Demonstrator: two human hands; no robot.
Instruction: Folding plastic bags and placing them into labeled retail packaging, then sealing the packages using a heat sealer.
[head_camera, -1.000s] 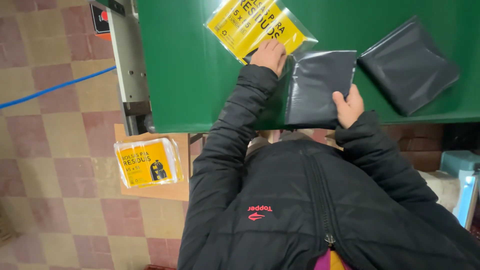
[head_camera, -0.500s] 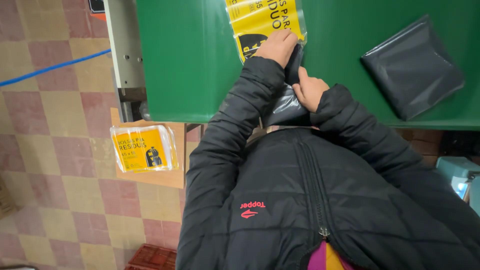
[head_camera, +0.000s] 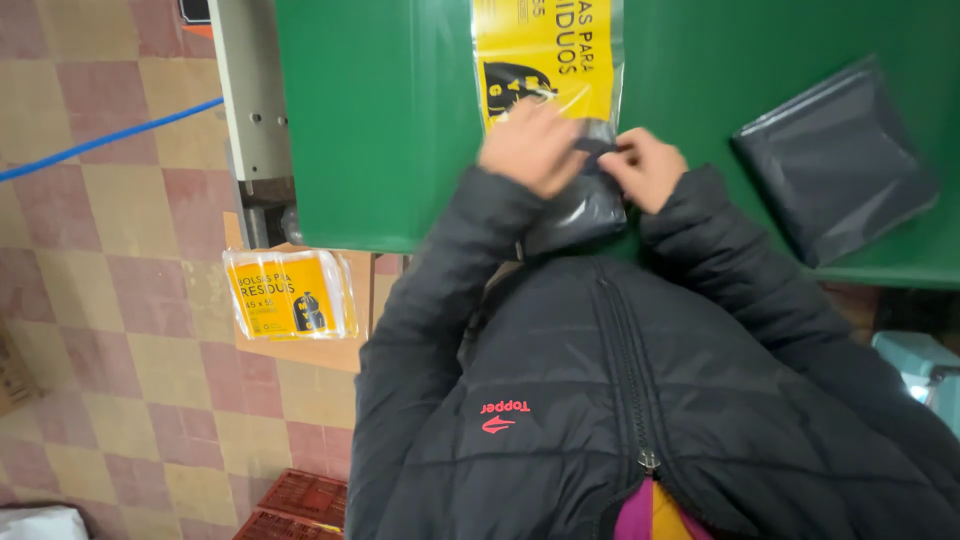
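Left hand (head_camera: 530, 147) lies knuckles-up, fingers curled, pressing on the lower edge of a clear plastic sleeve (head_camera: 550, 60) with a yellow printed insert; motion-blurred, so exact finger grip cannot be told. Right hand (head_camera: 648, 168) just beside it, fingers pinched narrow on the top edge of a folded dark grey plastic pack (head_camera: 585, 205). The pack is glossy, soft, slightly crumpled, and its upper end sits at the mouth of the sleeve between the two hands; whether it is already inside the sleeve cannot be told. Its lower end hangs over the near edge of the counter (head_camera: 400, 120).

Counter: flat, matte, green, straight near edge. Sleeve lies flat on it, rectangular, shiny film, running away from the hands to the far side of the frame.

A second dark grey pack (head_camera: 835, 160) lies on the counter well to the right of the hands, roughly square, smooth with creases, turned at an angle, touching nothing.

Left of the counter: grey metal machine post (head_camera: 250, 100) with small bolt holes. Below the counter's left end, a filled yellow sleeve (head_camera: 290, 293) rests on a brown cardboard box (head_camera: 330, 345). Floor (head_camera: 110, 250) of checkered red and tan tiles; a blue line (head_camera: 100, 145) crosses it. Both arms in black quilted jacket sleeves.
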